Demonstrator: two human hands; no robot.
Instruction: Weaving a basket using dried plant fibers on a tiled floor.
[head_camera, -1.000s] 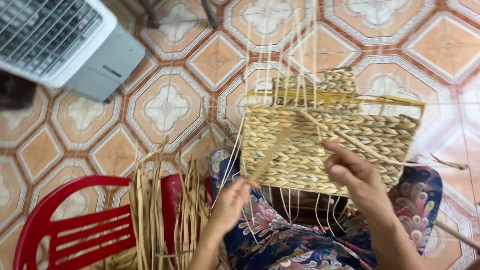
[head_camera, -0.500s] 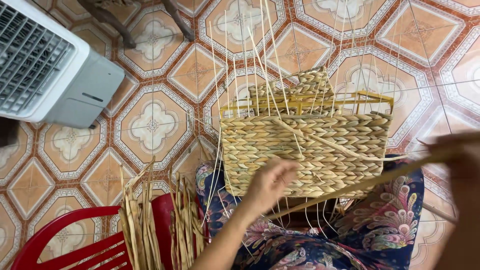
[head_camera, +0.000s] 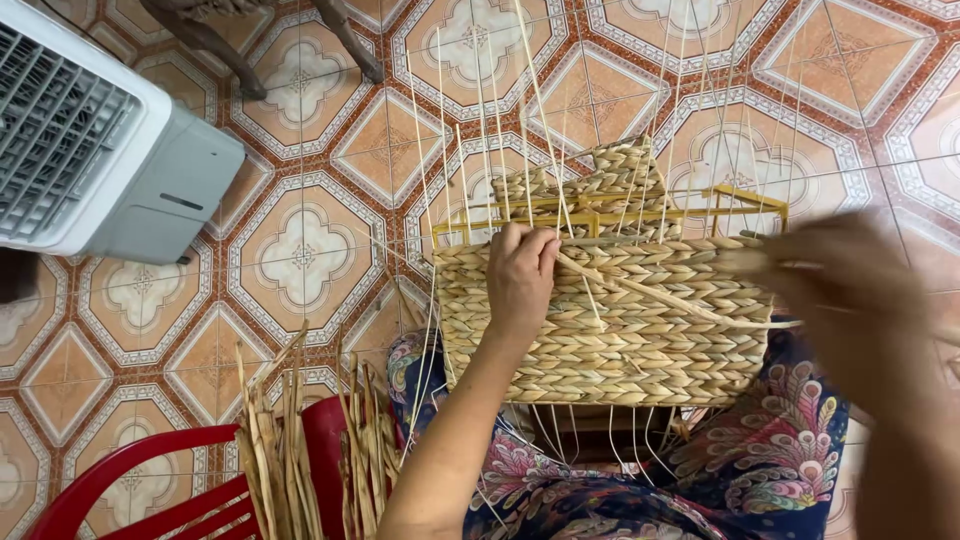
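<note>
A half-woven straw basket rests on my lap, built around a yellow frame with thin upright stakes rising from it. My left hand lies on the basket's upper left rim, fingers curled over the weave. My right hand, blurred and close to the camera, is at the basket's right edge and pulls a flat straw strand that crosses the woven wall diagonally.
A white and grey fan unit stands at the upper left on the patterned tile floor. A red plastic chair at the lower left holds a bundle of dried straw. Dark chair legs show at the top.
My left hand rose from the basket's lower front to its upper left rim. My right hand swung out to the right, drawing the strand taut across the weave.
</note>
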